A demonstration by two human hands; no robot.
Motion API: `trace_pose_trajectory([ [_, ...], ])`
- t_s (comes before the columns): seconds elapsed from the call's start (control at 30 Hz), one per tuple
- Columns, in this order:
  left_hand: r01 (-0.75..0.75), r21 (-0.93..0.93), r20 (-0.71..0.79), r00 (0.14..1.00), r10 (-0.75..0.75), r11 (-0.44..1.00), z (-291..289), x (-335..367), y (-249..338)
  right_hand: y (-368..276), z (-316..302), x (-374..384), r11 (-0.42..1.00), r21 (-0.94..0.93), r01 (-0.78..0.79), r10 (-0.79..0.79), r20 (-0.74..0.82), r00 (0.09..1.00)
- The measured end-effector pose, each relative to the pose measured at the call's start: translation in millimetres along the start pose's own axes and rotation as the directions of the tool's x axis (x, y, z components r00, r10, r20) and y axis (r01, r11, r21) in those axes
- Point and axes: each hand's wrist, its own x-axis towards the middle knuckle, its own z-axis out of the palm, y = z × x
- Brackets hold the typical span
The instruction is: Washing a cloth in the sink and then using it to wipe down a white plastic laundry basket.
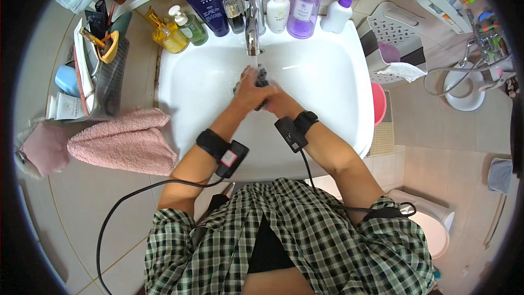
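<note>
In the white sink (196,114), both hands come together below the chrome faucet (251,33), where water seems to be running. A small dark, wet, bunched-up item (262,76) lies between them; blur and the fingers hide what kind it is. My left hand (251,92) is curled over its near left side. On the other side my right hand (275,100) grips it, its fingers mostly hidden. Black straps with small boxes and cables sit round both forearms.
Along the sink's back rim stand a yellow pump bottle (169,35), a dark blue tube (212,12), a purple bottle (303,11) and several others. A pink towel (123,142) hangs at the left, below a crowded grey basket (112,84). A white laundry basket (390,38) stands at the right.
</note>
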Motion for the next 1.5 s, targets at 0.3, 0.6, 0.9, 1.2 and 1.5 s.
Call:
trace_pose_trajectory([
  [0.3, 0.012, 0.424, -0.548, 0.799, 0.246, 0.906, 22.7, 6.5, 8.0, -4.6, 0.7, 4.1, 0.335, -0.599, 0.727, -0.495, 0.544, 0.677],
  [0.6, -0.101, -0.01, -0.553, 0.829, 0.079, 0.995, 4.1, 32.7, -7.1, -19.8, 12.4, 3.9, 0.949, -0.315, -0.016, -0.11, -0.378, 0.919],
  [0.9, 0.21, -0.837, -0.011, 0.917, -0.399, 0.505, -10.4, 35.7, 25.0, -18.4, -54.9, 2.5, 0.984, -0.131, 0.117, -0.135, -0.132, 0.982],
  [1.2, -0.224, 0.495, -0.304, 0.861, 0.409, 0.84, 43.1, 1.6, -10.4, 5.0, -34.1, 9.5, 0.964, 0.248, 0.097, -0.08, -0.078, 0.994],
  [1.5, -0.158, 0.648, -0.312, 0.837, 0.45, 0.745, 25.9, 2.8, -20.9, 4.6, -9.9, 6.3, 0.975, -0.2, 0.097, -0.114, -0.075, 0.991],
])
